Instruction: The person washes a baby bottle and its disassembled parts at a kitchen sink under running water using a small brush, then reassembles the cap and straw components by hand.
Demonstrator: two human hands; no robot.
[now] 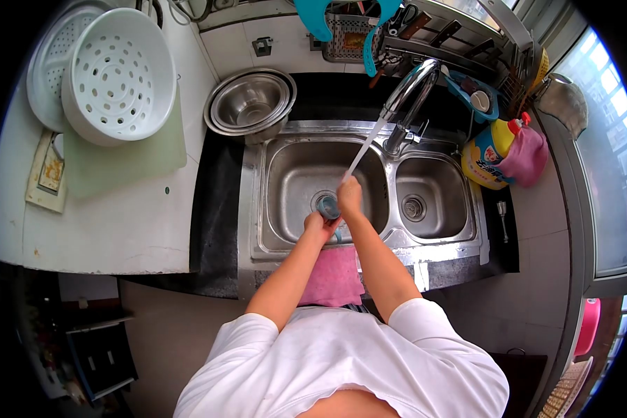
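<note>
My left hand [318, 226] is closed around a small bluish-grey cup [328, 207], its round opening facing up. Both are low over the large sink basin [285, 177], near its drain. Just right of the cup is my right hand [350, 196], its fingers curled; what they hold, if anything, is hidden. A whitish stream [366, 148], seemingly water, runs from the chrome faucet [404, 97] down to the right hand. A thin teal piece [338, 235] shows below the hands; I cannot tell whether it belongs to the cup. A pink cloth [333, 277] hangs over the sink's front edge.
Nested steel bowls [251, 104] stand behind left of the sink. A white colander [122, 76] sits on the left counter [118, 230]. The small basin [432, 191] lies to the right. Beyond it is a yellow-and-blue detergent bottle [488, 157] with a pink cloth against it.
</note>
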